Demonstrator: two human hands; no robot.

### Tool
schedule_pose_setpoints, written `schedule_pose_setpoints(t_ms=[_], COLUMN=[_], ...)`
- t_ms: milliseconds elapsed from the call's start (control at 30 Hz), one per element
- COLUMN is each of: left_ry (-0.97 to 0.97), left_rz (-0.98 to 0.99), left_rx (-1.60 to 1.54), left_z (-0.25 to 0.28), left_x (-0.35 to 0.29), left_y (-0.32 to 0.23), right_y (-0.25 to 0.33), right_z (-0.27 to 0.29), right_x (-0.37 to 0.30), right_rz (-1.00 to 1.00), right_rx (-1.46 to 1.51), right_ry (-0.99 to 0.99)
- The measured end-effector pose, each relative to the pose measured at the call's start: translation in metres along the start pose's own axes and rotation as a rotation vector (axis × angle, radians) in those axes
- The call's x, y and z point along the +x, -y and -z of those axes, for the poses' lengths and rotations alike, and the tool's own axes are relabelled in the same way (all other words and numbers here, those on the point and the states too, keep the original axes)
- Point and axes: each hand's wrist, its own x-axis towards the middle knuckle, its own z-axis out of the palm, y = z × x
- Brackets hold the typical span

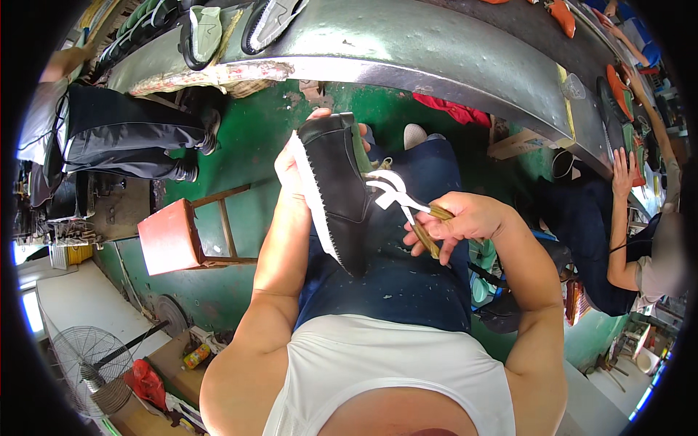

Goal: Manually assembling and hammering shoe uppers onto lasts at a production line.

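1. We see a black shoe [336, 178] in the middle of the frame, above our dark blue trousers [429, 174]. It is tipped so its white, jagged edge faces left, and a bit of green shows inside.
2. Our left hand [289, 168] is clamped on the shoe. Its palm is on the white edge, and some fingers show at the top.
3. Our right hand [469, 216], right of the middle, is closed around a pair of pincers [400, 197]. The handles are tan and spread a bit apart, and the metal part is pale.
4. The curved end of the pincers is at the green inner side of the shoe. We cannot tell if it pinches anything.
5. A long metal bench [407, 43] bends across the top of the frame. At the upper left, we see a pale green shoe [206, 33] and a grey shoe [273, 22] on it. At the upper right there is an orange shoe [619, 93].
6. A red cloth [452, 109] is under the bench.
7. At the left, a stool [169, 236] with a reddish seat is on the green floor [247, 152].
8. A round fan [91, 349] is at the lower left.
9. At the right, another person's hand [622, 173] is by the bench edge.
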Motion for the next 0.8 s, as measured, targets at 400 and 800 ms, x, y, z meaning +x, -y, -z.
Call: schedule_pose_setpoints(t_ms=[400,800], left_ry=[0.029,-0.091], left_rz=[0.036,0.103], left_rx=[0.117,0.327], left_z=[0.002,0.007], left_x=[-0.015,0.047], left_y=[-0.003,0.023], right_y=[-0.065,-0.080], right_z=[0.053,0.014], right_x=[-0.040,0.032], right_rz=[0.082,0.552], right_rx=[-0.023,-0.047], right_ry=[-0.767,-0.861])
